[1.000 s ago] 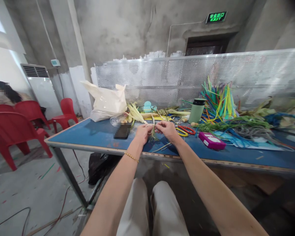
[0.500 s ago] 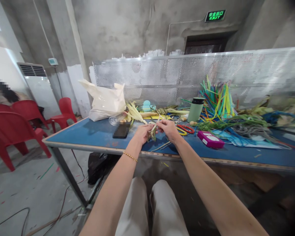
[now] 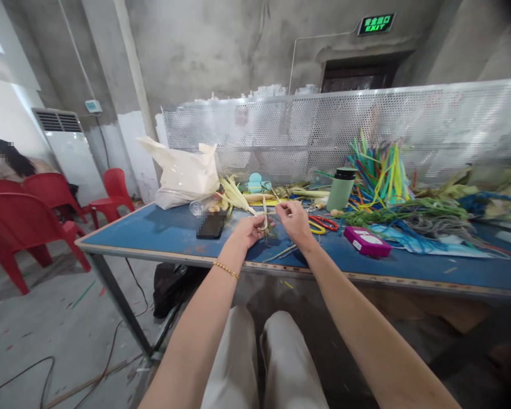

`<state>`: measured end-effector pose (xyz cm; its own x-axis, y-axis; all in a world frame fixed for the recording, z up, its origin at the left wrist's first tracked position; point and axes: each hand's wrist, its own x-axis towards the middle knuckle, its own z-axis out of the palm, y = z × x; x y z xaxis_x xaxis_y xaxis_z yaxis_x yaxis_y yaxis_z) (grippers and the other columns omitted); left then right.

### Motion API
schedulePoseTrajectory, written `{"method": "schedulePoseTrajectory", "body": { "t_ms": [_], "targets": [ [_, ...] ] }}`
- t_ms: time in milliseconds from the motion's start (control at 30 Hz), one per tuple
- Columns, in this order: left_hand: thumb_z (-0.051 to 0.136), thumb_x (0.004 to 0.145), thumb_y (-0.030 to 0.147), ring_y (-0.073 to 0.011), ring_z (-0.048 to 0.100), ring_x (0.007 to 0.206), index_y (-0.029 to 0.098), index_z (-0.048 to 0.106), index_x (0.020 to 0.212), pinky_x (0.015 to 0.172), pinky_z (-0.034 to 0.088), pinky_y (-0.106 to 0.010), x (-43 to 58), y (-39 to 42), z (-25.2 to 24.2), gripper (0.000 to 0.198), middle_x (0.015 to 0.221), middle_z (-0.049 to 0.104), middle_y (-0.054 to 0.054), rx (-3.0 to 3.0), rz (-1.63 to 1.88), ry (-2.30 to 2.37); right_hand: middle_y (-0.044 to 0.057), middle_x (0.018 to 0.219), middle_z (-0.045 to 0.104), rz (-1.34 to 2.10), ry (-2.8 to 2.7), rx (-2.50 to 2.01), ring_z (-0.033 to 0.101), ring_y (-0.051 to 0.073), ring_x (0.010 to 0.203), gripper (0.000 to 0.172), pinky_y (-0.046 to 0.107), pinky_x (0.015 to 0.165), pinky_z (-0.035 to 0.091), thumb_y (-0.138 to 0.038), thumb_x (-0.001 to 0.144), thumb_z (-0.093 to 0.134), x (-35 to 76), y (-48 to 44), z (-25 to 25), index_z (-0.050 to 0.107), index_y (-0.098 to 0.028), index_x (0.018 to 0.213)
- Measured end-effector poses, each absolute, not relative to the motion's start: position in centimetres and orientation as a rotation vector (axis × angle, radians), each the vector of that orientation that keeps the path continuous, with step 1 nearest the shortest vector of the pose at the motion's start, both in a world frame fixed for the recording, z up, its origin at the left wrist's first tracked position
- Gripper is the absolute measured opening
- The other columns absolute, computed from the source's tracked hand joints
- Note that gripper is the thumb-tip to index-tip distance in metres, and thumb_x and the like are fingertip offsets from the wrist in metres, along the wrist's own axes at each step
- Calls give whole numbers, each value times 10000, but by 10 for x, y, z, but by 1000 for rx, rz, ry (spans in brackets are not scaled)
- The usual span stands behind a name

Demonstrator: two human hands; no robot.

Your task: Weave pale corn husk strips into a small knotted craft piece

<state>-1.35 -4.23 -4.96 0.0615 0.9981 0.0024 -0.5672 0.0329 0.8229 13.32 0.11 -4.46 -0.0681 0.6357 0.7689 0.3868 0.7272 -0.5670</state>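
Above the table's front edge, my left hand [image 3: 248,230] is closed around a small bundle of pale corn husk strips [image 3: 264,218]. One strip stands upright from the bundle, and greenish ends hang beneath. To its right, my right hand [image 3: 293,219] is pinched on what looks like the end of a thin strip running across from the bundle. A gap separates the two hands. Just behind them lie more husks [image 3: 234,196]. Scissors with red and yellow handles [image 3: 323,223] rest beside my right hand, and a dark phone [image 3: 211,225] lies left of my left hand.
On the blue table [image 3: 128,233] are a white plastic bag [image 3: 187,173], a green tumbler [image 3: 341,190], a purple box [image 3: 367,241] and a heap of coloured strips [image 3: 383,176]. A perforated metal panel [image 3: 281,136] borders the back. Red chairs [image 3: 25,227] and a person are at left.
My right hand has moved slightly right, away from my left hand, drawing a strip outward. The strip at my left hand now stands upright. The view has shifted slightly.
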Motion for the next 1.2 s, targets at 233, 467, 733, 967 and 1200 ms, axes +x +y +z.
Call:
{"method": "schedulePoseTrajectory", "body": {
  "t_ms": [233,467,733,967,1200],
  "targets": [
    [702,669,9,-68,517,501,118,633,709,593,450,-221,-13,-40,-49,135,550,583,11,670,1506,683,48,717,649,142,-1956,-819,554,177,678,173,301,682,441,-335,771,660,128,-7,-45,648,-204,660],
    [709,689,64,-94,542,508,117,610,704,587,467,-246,-11,-42,-48,113,548,594,-8,711,1476,747,23,617,642,397,-1876,-811,542,156,600,164,281,612,408,-315,707,624,127,-6,-41,644,-185,608],
    [709,700,72,-106,568,488,110,639,692,526,435,-230,-11,-43,-50,80,549,618,-22,879,1393,806,-46,445,453,979,-1560,-819,387,84,423,207,238,433,284,-318,602,681,131,-14,-33,556,-181,512],
    [714,719,89,-108,583,495,91,653,737,529,450,-227,-11,-46,-50,64,576,641,-38,944,1344,776,-60,440,424,1238,-1423,-750,335,51,365,269,221,378,206,-309,546,731,131,-11,-34,500,-182,490],
    [771,680,141,-125,613,549,98,690,835,563,461,-244,-13,-45,-49,180,644,675,-55,955,1333,734,-60,443,453,1135,-1399,-868,346,57,373,218,219,367,228,-315,563,739,129,-12,-36,575,-171,562]
  ]
}}
